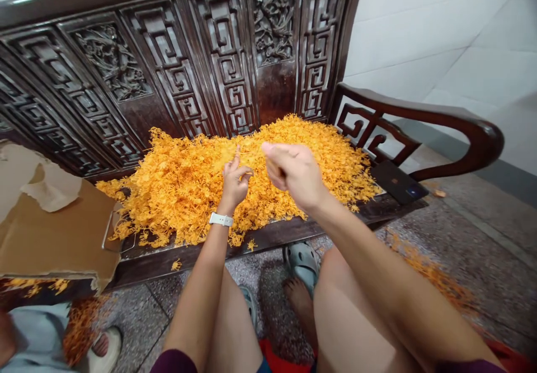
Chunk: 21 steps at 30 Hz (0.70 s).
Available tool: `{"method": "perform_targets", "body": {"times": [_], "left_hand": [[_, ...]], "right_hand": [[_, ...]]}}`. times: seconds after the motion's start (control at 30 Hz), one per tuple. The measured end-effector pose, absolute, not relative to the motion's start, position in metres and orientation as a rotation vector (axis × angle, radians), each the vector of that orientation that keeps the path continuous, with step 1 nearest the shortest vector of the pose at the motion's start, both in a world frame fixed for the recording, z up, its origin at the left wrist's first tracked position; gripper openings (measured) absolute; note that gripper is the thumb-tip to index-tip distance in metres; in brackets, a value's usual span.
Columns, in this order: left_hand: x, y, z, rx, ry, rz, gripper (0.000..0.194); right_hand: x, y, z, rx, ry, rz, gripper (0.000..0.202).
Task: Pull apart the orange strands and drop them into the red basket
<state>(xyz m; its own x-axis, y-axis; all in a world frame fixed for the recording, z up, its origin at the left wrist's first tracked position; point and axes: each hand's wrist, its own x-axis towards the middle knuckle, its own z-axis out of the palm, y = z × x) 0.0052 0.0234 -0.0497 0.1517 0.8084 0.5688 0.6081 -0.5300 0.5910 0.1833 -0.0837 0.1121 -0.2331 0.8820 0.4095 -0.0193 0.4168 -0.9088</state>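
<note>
Bare legs (348,306) and forearms (356,239) fill the lower middle! Far left, cardboard (59,233) on the desk (277,236); then, sprawling across centre frame, an orange heap (180,188) of small loose pieces. Over it, left hand (237,180) open, fingers apart, nothing clearly held; right hand (293,171) curled closed, contents impossible to tell. Right, a dark phone (398,183); lower right, orange strips (436,278) on the floor. What's finished? Can't tell, but plenty appears left!

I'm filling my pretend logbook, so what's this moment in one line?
left hand: at orange pieces, grip unclear | right hand: curled, contents unclear | orange pieces: heaped on wooden bench
</note>
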Motion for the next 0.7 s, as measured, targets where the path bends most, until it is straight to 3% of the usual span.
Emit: {"method": "perform_targets", "body": {"times": [0.13,0.23,0.37,0.43,0.57,0.7], "left_hand": [[-0.01,0.023,-0.053,2.103,1.323,1.216,0.018],[-0.017,0.018,-0.047,1.996,1.075,1.335,0.025],[-0.011,0.008,-0.036,1.959,0.916,1.311,0.035],[-0.005,0.005,-0.034,1.971,0.903,1.282,0.038],[0.0,0.004,-0.033,1.973,0.943,1.213,0.042],[0.002,0.003,-0.035,1.992,0.861,1.172,0.041]], "right_hand": [[0.195,-0.091,0.131,-0.768,-1.44,0.811,0.046],[0.205,-0.053,0.103,-1.141,-1.367,0.636,0.041],[0.216,-0.002,0.049,-1.687,-1.591,0.388,0.078],[0.217,0.009,0.036,-1.689,-1.674,0.479,0.071],[0.21,0.013,0.032,-1.406,-1.51,0.93,0.024],[0.203,0.013,0.03,-1.31,-1.516,0.881,0.039]]}}
